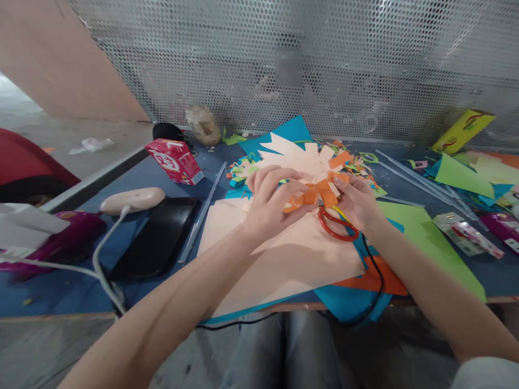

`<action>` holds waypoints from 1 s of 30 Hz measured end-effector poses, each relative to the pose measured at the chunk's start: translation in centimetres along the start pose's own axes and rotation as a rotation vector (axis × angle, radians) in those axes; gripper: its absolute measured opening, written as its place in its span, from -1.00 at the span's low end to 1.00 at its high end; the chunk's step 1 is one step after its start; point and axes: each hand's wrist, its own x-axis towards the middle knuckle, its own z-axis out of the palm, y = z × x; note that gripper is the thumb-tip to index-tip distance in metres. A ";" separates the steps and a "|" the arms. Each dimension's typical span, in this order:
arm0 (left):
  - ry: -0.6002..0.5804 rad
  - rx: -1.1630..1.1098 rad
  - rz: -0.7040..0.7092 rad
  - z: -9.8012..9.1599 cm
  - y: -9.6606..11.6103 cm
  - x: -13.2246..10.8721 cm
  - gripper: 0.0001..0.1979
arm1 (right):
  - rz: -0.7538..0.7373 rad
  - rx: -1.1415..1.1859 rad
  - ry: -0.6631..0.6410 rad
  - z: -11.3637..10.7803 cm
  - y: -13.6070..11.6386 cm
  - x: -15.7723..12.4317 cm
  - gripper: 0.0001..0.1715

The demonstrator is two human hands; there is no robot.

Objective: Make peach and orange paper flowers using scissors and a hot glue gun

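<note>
Between my two hands is an orange paper piece with cut flaps [324, 192], held over a stack of peach paper sheets. My left hand [272, 194] closes on its left side with bent fingers. At its right edge, my right hand [357, 199] pinches the paper. Red-handled scissors [337, 227] show just below my right hand; whether it also holds them I cannot tell. Behind the hands lies peach paper cut into spiky strips [290, 154]. The peach sheets [279, 265] lie under my forearms.
Left stand a red box [174, 161], a black phone [160, 237] and a white corded device [133, 200]. Clear sticks [203, 216] lie beside them. Green paper [433, 237], orange paper [381, 275] and a yellow box [462, 131] are on the right. A perforated metal panel [227, 59] closes the back.
</note>
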 end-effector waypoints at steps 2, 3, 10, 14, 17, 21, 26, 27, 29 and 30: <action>0.030 0.005 -0.019 0.0 0.0 0.0 -0.70 | 0.002 -0.013 -0.011 0.0 0.0 0.0 -0.62; 0.035 0.013 -0.013 0.0 -0.1 0.0 -0.70 | -0.001 -0.020 -0.020 -0.1 0.0 0.0 -0.63; -0.004 0.067 0.115 -0.1 -1.1 -0.3 -0.84 | 0.018 0.007 -0.006 0.0 -0.2 -0.1 -0.64; 0.057 0.105 0.204 -0.1 -1.4 -0.3 -0.78 | 0.023 0.009 -0.020 0.1 -0.2 -0.2 -0.65; 0.052 0.148 0.179 -0.1 -1.4 -0.2 -0.70 | 0.020 0.012 -0.009 0.1 -0.2 -0.2 -0.63; -0.045 0.132 0.071 -0.2 -1.3 -0.4 -0.66 | 0.027 -0.012 -0.028 0.1 -0.1 -0.2 -0.63; -0.076 0.068 0.035 0.0 -1.3 -0.4 -0.61 | 0.024 -0.021 -0.030 0.0 -0.1 -0.1 -0.64; -0.073 0.068 0.036 0.0 -1.3 -0.4 -0.61 | 0.024 -0.022 -0.035 0.0 -0.1 -0.1 -0.65; -0.079 0.079 0.027 0.0 -1.3 -0.4 -0.62 | 0.018 -0.026 -0.049 -0.1 -0.1 -0.2 -0.66; -0.083 0.083 0.025 0.0 -1.3 -0.4 -0.62 | 0.015 -0.029 -0.053 -0.1 -0.1 -0.2 -0.67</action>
